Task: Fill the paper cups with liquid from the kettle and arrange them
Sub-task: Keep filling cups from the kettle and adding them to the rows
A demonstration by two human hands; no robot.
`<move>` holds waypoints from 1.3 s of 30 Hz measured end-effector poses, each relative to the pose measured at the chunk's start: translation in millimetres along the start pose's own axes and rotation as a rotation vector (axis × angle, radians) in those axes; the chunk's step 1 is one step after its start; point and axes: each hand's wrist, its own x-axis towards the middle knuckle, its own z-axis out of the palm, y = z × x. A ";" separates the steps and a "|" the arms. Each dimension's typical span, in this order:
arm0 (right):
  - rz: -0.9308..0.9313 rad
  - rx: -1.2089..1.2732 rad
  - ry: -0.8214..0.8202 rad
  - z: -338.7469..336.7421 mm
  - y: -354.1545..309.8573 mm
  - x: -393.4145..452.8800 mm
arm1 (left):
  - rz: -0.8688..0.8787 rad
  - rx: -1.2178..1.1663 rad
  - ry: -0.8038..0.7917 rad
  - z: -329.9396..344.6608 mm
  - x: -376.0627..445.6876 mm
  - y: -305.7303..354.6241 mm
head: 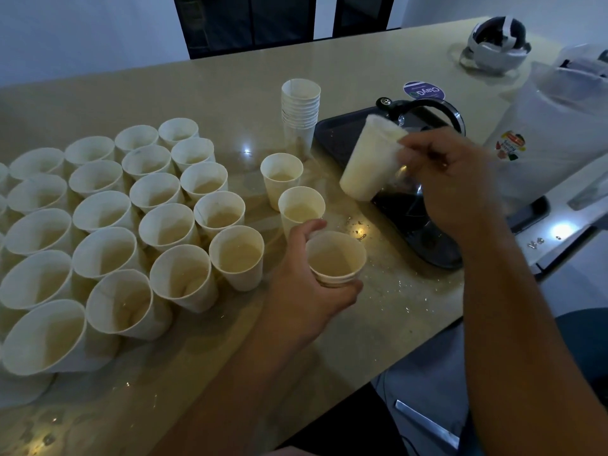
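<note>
Here the right hand (pixel 450 179) pinches a tilted cup (pixel 368 162), left hand (pixel 306 284) grips nested cups (pixel 335 258) near a "ClayGo" sticker (pixel 423 90).

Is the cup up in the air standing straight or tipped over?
Tipped. The raised paper cup, held by the right hand, leans with its rim pointing up and away; its contents cannot be seen.

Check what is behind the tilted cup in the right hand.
Behind the tilted cup held by the right hand sits the black kettle on a dark tray. Cup and hand cover the kettle's middle.
</note>
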 end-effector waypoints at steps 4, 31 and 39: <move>0.080 -0.125 -0.163 24.6 17.9 -9.7 | 0.047 0.094 0.014 5.3 1.6 -4.2; 0.309 0.030 0.353 4.7 95.2 82.2 | 0.240 0.253 -0.043 -4.3 70.1 95.5; 0.345 0.368 0.437 1.9 97.0 94.0 | 0.198 0.200 -0.021 -3.8 93.0 92.7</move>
